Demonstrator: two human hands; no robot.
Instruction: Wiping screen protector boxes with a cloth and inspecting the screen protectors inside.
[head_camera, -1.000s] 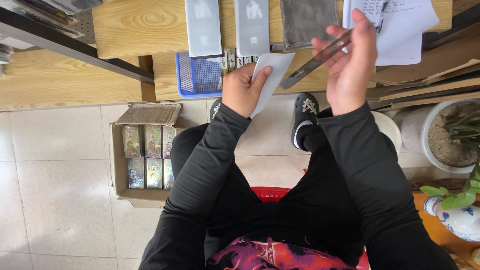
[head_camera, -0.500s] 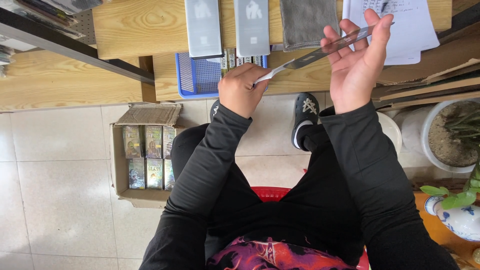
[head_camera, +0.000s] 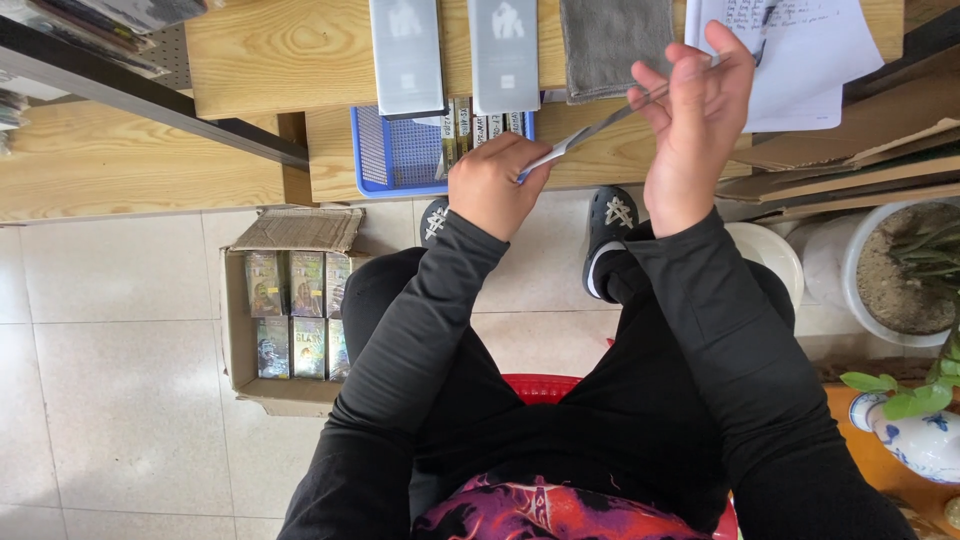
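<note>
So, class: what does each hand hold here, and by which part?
The right hand grips a thin clear strip by its upper end; the left hand pinches the white sheet at its lower end.

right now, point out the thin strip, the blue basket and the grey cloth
thin strip (head_camera: 600, 125), head view, middle of its length
blue basket (head_camera: 395, 155), head view, mesh floor
grey cloth (head_camera: 615, 40), head view, centre
</note>
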